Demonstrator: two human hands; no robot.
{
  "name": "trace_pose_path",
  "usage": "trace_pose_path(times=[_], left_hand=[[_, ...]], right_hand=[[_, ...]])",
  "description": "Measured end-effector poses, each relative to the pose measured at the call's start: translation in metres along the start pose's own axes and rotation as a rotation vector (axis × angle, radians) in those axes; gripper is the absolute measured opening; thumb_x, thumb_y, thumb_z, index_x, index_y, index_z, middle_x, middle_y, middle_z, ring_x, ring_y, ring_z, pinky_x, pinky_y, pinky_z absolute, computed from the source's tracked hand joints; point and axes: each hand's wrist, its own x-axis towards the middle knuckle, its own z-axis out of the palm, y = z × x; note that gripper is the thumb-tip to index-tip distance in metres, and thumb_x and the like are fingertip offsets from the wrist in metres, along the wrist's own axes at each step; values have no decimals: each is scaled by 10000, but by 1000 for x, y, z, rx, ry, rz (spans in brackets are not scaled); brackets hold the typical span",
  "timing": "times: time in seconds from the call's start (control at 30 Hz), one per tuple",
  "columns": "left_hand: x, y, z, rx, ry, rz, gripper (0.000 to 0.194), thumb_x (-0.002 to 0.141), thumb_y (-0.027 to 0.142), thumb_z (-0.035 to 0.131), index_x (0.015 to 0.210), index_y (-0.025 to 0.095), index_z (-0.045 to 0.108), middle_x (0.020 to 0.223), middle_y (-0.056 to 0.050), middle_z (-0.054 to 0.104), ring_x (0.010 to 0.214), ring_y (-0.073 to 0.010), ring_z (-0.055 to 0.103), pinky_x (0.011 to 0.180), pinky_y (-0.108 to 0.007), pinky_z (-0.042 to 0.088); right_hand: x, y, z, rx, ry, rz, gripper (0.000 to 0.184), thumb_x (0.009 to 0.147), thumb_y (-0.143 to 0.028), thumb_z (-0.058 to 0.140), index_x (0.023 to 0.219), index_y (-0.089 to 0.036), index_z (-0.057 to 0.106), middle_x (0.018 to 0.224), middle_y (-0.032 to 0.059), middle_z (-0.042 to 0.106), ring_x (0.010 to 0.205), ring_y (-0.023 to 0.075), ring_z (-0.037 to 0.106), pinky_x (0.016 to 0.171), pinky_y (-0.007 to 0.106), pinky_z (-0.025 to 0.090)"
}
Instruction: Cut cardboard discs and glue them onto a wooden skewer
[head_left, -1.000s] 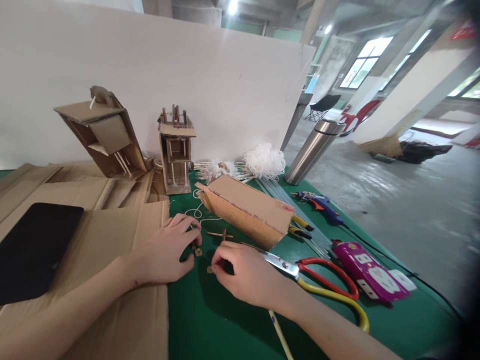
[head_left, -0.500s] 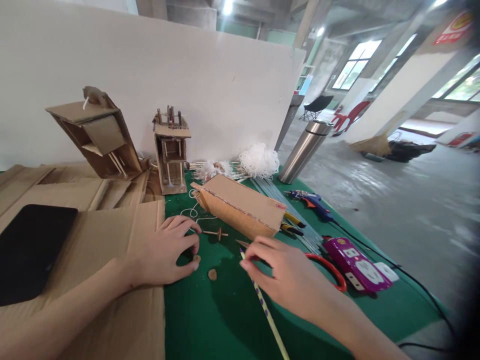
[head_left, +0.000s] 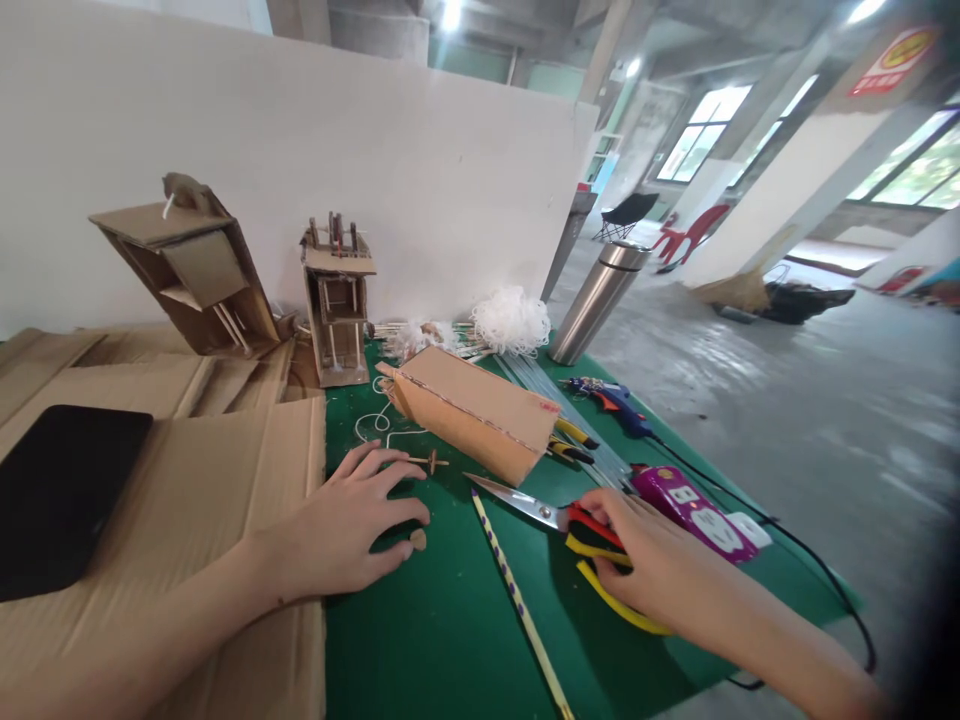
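Note:
My right hand (head_left: 637, 550) grips a pair of scissors (head_left: 551, 513) by the red and yellow handles, its closed blades pointing left over the green table. Fingers spread, my left hand (head_left: 360, 520) rests where the cardboard meets the green surface. Its thumb tip is at a small brown cardboard disc (head_left: 418, 540); whether it touches the disc I cannot tell. Just beyond those fingers lies a thin stick with a small disc on it (head_left: 433, 462), partly hidden. A yellow pencil with purple dots (head_left: 517, 600) lies between my hands.
Behind the scissors lies a cardboard box (head_left: 472, 405) with yellow-black tool handles (head_left: 574, 440) beside its end. A glue gun (head_left: 611, 400), purple power strip (head_left: 694, 510) and steel flask (head_left: 600, 300) line the right side. Cardboard models (head_left: 341, 310), a black tablet-like slab (head_left: 71, 500) and cardboard sheets (head_left: 247, 480) are left.
My right hand has moved right from near the pencil tip and taken hold of the scissors' handles. My left hand has shifted slightly right, its fingers spreading over the discs; only one loose disc shows now.

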Motion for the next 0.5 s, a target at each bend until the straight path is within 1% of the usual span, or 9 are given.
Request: trace_pose_path(times=[0.1,0.23,0.33,0.4,0.47,0.5], left_hand=[[0,-1,-1,-8,14,43,138,905,297,562,962,310,687,1260,-44,592,1301,-302,444,1093,-596,291],[-1,-3,1,-12,43,50,102,890,311,593,892,280,691,1233,-50,613,1291,-294,456,1083,-577,316],[-1,-4,4,-21,57,42,109,873,337,619,836,257,684,1224,-54,620,1294,-294,452,1078,-572,322],[-1,-5,5,-31,54,42,104,853,340,647,812,249,677,1225,-53,620,1303,-294,443,1081,-567,319],[-2,-5,5,-41,47,39,104,831,343,674,798,244,670,1230,-51,619,1310,-296,437,1087,-567,312],[-2,-5,4,-46,45,35,108,822,345,685,795,242,667,1230,-50,619,1311,-298,436,1089,-569,308]], right_hand=[[0,-1,-3,48,-35,-10,403,730,-113,527,1124,-196,512,1137,106,623,1069,264,591,899,380,461],[-9,-2,-4,45,-108,15,484,711,-103,530,1180,-222,511,1078,98,638,988,277,610,838,394,470],[-18,3,-1,109,-126,27,487,718,-129,553,1191,-243,518,1035,86,657,963,277,626,844,395,476],[-23,8,2,198,-118,36,431,759,-189,568,1183,-251,522,1003,81,675,947,274,648,835,378,494],[-28,13,2,306,-86,52,358,814,-295,580,1164,-251,519,1011,84,691,944,268,668,828,354,512],[-30,14,0,352,-67,61,350,828,-354,590,1154,-251,514,1029,87,694,945,264,675,834,346,517]])
